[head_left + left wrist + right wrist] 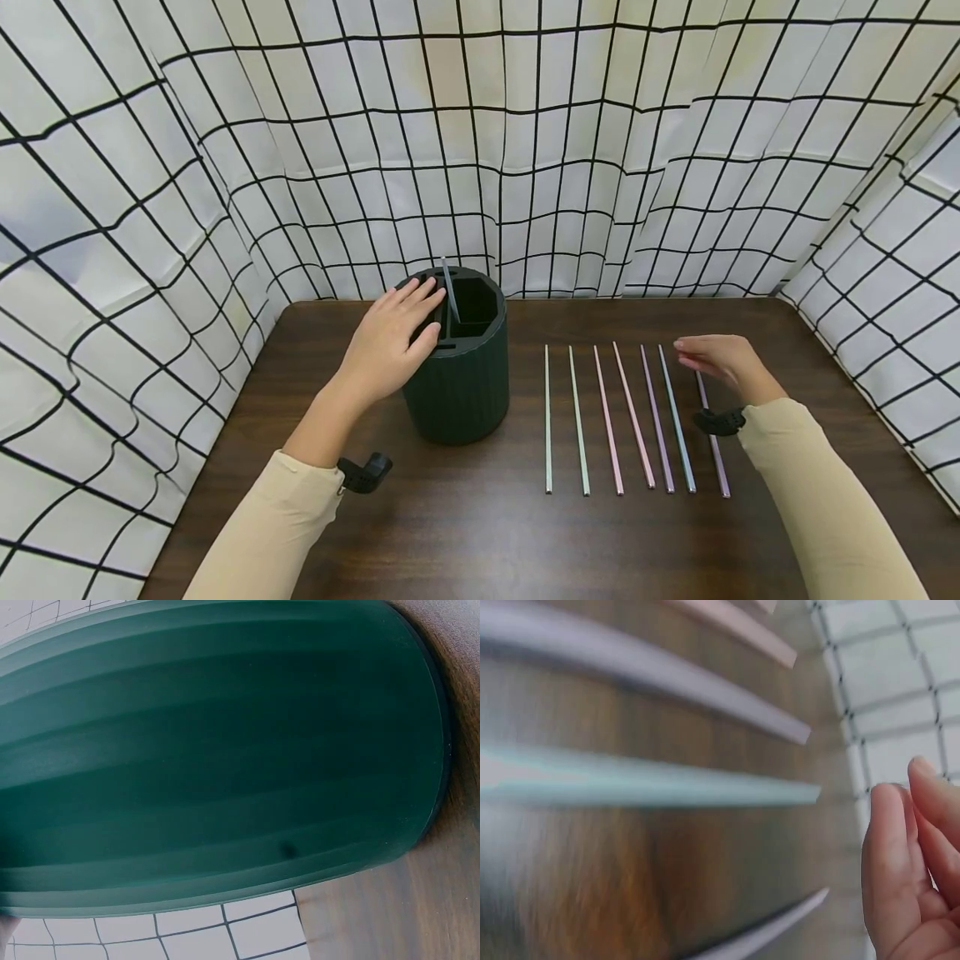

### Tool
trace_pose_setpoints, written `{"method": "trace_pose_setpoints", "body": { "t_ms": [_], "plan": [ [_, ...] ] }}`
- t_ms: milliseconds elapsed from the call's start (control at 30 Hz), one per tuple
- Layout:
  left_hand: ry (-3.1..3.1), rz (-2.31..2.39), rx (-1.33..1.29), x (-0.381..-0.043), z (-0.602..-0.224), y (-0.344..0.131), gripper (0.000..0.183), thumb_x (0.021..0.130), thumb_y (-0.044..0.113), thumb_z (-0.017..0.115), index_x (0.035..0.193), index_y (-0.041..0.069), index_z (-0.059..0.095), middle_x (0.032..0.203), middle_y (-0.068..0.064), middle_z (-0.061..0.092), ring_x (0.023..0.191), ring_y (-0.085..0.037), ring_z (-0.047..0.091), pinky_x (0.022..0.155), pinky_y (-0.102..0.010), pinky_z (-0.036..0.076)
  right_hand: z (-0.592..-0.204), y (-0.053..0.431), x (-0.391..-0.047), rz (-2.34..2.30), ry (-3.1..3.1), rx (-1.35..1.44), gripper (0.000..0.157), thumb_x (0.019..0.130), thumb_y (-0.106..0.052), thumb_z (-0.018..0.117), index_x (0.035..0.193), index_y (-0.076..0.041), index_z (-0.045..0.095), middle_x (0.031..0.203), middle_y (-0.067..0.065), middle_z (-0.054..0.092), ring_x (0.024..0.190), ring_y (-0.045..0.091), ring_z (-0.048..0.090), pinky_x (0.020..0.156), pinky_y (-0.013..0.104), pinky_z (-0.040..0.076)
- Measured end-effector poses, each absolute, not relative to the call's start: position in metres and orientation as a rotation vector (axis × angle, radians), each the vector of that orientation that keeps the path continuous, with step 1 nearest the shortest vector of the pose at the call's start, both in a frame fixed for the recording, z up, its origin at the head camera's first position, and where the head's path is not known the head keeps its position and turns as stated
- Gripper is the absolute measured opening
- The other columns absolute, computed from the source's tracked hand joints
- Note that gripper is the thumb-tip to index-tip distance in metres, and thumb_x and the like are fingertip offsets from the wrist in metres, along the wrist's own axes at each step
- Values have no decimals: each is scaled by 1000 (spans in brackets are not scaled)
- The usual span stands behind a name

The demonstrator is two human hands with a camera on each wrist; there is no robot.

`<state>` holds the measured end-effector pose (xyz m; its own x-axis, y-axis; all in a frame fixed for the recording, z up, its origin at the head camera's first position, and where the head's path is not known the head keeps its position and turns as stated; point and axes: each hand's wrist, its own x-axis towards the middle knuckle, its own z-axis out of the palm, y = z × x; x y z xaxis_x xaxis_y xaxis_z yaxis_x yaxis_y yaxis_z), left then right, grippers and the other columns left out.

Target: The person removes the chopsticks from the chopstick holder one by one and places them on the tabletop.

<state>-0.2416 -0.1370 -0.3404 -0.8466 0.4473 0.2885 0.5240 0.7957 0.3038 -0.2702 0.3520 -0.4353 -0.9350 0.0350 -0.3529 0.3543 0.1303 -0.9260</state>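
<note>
A dark green ribbed holder with compartments stands on the table. My left hand rests on its top rim at the left, fingers extended. One pale blue stick, like a chopstick, leans upright inside. In the left wrist view, the holder's wall covers most of the picture. My right hand hovers over the far ends of a blue stick and a purple stick at the row's right. Its fingers are nearly straight and close to the thumb, with nothing held.
Several more slim sticks lie side by side, including a green stick and a pink stick. The dark wooden table is bordered by white cloth walls with black grid lines behind and at both sides.
</note>
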Motion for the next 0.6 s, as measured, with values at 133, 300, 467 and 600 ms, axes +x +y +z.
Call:
{"method": "trace_pose_setpoints", "body": {
  "t_ms": [133,300,467,600],
  "plan": [
    [-2781,-562,-763,-241,-339,-137,54,103,32,39,153,11,41,162,-10,34,154,-30,22,128,-49,12,-419,327,-275,-1885,2147,270,60,96,-9,64,145,15,38,86,-16,72,84,-2,71,85,21,59],
    [-2777,-563,-765,-241,-339,-137,54,103,32,39,153,12,41,162,-9,33,154,-30,22,128,-49,11,-393,287,-277,-1873,2170,129,58,96,-10,63,144,15,40,88,-15,74,86,-1,72,85,20,59],
    [-2778,-565,-768,-241,-340,-138,54,103,32,39,153,11,41,162,-9,33,154,-30,22,128,-49,11,-359,241,-267,-1989,2112,-14,53,94,-7,66,139,14,47,95,-11,76,93,2,73,91,23,57],
    [-2779,-566,-772,-241,-340,-138,54,103,33,39,153,11,40,162,-9,33,154,-30,21,128,-49,11,-335,202,-259,-2066,2092,-99,50,91,-4,69,135,14,53,101,-3,77,95,6,73,93,27,57]
  ]
}}
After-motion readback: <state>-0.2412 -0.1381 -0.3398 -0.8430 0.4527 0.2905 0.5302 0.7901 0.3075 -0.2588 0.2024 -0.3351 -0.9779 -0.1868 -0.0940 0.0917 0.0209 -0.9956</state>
